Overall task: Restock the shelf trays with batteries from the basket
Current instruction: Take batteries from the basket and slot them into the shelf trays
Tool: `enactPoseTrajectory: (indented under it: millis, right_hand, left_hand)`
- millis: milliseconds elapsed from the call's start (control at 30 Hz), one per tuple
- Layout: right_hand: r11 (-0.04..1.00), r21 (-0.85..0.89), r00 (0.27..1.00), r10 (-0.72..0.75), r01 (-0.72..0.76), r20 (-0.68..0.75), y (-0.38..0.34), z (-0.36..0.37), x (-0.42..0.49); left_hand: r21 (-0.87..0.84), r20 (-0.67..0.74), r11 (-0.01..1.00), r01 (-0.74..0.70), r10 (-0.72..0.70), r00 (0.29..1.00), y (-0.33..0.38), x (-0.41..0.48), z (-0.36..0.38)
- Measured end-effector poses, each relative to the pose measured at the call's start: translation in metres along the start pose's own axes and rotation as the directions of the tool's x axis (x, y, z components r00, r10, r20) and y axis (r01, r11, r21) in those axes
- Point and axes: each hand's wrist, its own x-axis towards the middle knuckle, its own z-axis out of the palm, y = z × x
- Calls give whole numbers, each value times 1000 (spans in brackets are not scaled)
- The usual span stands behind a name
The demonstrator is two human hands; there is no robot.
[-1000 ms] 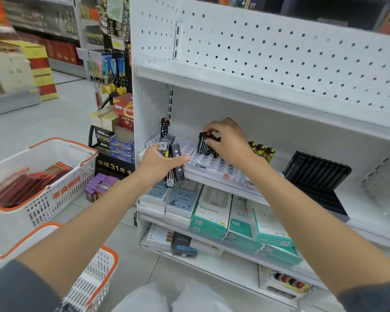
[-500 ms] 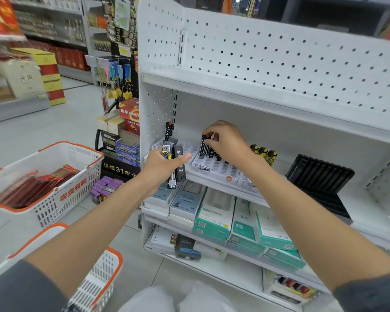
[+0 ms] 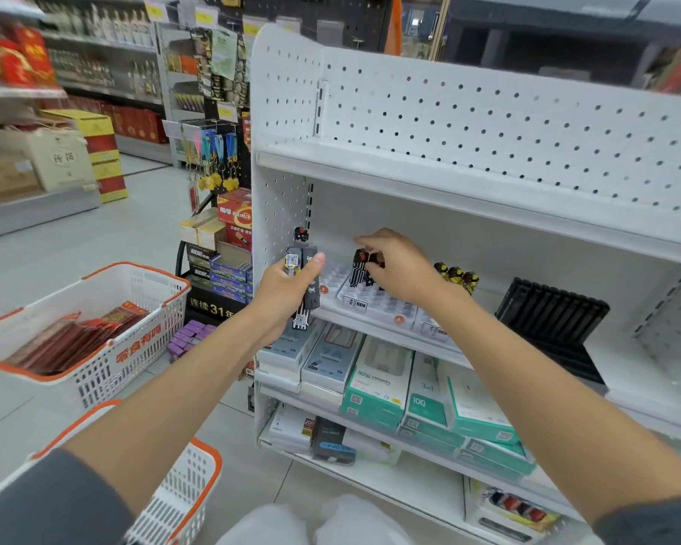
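My left hand [image 3: 284,293] grips a bundle of black battery packs [image 3: 305,293] in front of the shelf's left edge. My right hand [image 3: 398,269] pinches a black-and-white battery pack [image 3: 359,269] that stands upright over the clear slotted shelf tray [image 3: 386,308]. Several yellow-and-black batteries [image 3: 455,275] stand in the tray to the right of that hand. A single black battery [image 3: 300,234] stands at the back left of the shelf. The white basket with an orange rim [image 3: 181,493] sits on the floor by my left forearm; its contents are hidden.
An empty black slotted tray [image 3: 551,316] leans on the shelf to the right. Boxed chargers [image 3: 378,375] fill the shelf below. A second basket [image 3: 95,336] holding red packs stands on the floor at left. A floor display of boxed batteries [image 3: 221,265] adjoins the shelf unit.
My view has tilted and drawn back a little. The right hand has lifted slightly, still pinching the pack over the tray. The left hand keeps its bundle in place.
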Motion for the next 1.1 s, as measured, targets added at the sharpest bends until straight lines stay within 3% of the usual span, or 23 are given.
enactPoseTrajectory:
  millis: [133, 333, 433, 600, 700, 800, 867, 967, 1100]
  right_hand:
    - [971, 231, 991, 86, -60, -105, -5, -12, -32]
    - [829, 527, 979, 201, -188, 32, -4, -35, -69]
    - [808, 562, 981, 187, -179, 43, -1, -43, -81]
    - [728, 649, 974, 205, -221, 101, 8, -53, -99]
    - [732, 641, 972, 204, -232, 119, 13, -50, -103]
    - [701, 678, 965, 259, -222, 49, 20, -54, -102]
    - [669, 701, 962, 258, -247, 93, 23, -59, -102]
    - [727, 637, 967, 206, -255, 152, 22, -61, -103]
    - [726, 640, 960, 273, -252, 68, 29, -64, -106]
  left_hand:
    - [-96, -9, 995, 10, -11, 1000, 8, -3, 8]
    - [-90, -5, 993, 75, -76, 997, 13, -16, 50]
    - [-90, -13, 990, 104, -106, 994, 13, -22, 71]
    - [-246, -10, 964, 102, -108, 994, 12, -26, 91]
    - [-282, -28, 953, 110, -123, 992, 11, -27, 99]
    - [-269, -3, 957, 111, -116, 993, 12, -28, 103]
    - [-248, -4, 963, 101, -105, 994, 13, -27, 105]
    - [-235, -2, 966, 104, -108, 994, 14, -27, 108]
    - [-129, 10, 991, 40, -39, 999, 10, -27, 108]
